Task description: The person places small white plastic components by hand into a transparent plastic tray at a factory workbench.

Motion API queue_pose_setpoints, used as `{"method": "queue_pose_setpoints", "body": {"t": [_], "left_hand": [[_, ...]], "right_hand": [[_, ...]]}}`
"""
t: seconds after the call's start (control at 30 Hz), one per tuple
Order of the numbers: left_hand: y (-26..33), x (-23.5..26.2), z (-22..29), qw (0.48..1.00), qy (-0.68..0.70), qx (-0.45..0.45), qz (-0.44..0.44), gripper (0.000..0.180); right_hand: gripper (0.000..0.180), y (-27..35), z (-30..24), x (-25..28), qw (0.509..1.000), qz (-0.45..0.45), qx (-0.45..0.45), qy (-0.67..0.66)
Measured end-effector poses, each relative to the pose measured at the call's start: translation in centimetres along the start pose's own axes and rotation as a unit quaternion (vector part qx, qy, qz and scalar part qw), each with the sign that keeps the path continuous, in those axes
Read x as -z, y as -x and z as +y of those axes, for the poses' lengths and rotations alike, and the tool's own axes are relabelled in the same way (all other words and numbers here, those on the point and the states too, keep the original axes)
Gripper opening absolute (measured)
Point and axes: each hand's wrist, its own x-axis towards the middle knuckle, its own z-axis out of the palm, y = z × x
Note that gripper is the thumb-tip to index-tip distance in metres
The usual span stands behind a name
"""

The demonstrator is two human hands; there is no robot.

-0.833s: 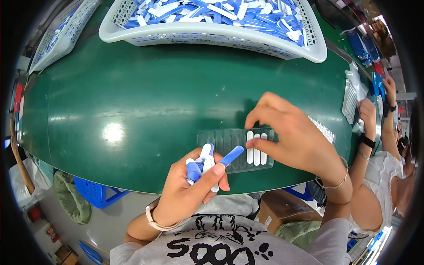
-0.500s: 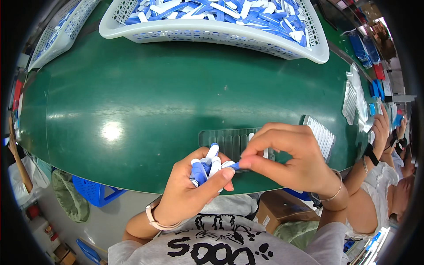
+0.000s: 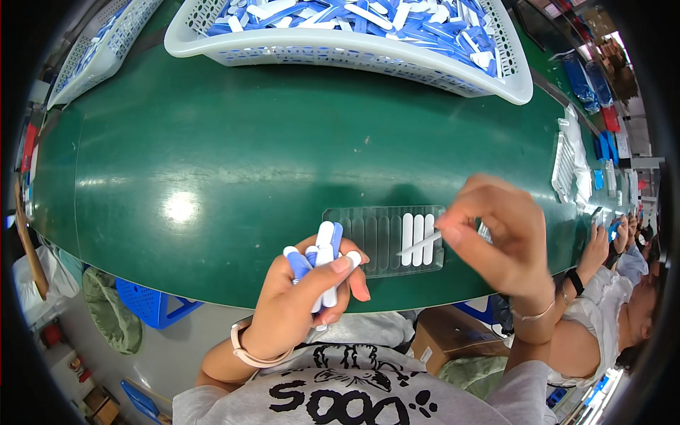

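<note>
My left hand (image 3: 280, 312) is closed around a bunch of flat, round-ended blue-and-white sticks (image 3: 325, 236), its thumb pressed over them. To its right, my right hand (image 3: 499, 234), a little blurred, pinches one thin pale stick (image 3: 419, 245) between thumb and fingers. That stick slants over the right part of a clear plastic tray (image 3: 360, 241) with a row of long slots. Three white sticks (image 3: 407, 239) lie side by side in the slots at the tray's right end. The slots on its left show no sticks.
A large white basket (image 3: 354, 60) heaped with blue and white sticks stands at the far side of the green table (image 3: 212, 142). Another basket (image 3: 106, 60) is at far left. More clear trays (image 3: 564, 166) lie at right, where other people's hands (image 3: 596, 244) work.
My right hand has moved right and away from the left hand, now with a stick over the tray. The left hand's sticks have shifted. A tray beyond my right hand is now mostly hidden.
</note>
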Motion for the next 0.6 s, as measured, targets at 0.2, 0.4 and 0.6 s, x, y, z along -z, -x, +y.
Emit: {"method": "queue_pose_setpoints", "body": {"t": [0.2,0.4,0.6], "left_hand": [[-0.1,-0.2,0.0,0.999,0.028,-0.018,0.02,0.026],[0.2,-0.4,0.5,0.999,0.003,0.003,0.04,0.026],[0.3,-0.5,0.6,0.999,-0.037,0.01,0.035,0.027]], "right_hand": [[0.009,-1.0,0.8,-0.7,0.989,-0.108,-0.097,0.032],[0.016,-1.2,0.8,-2.3,0.984,-0.034,-0.046,0.167],[0.025,-0.1,0.3,-3.6,0.995,-0.036,0.025,0.088]]}}
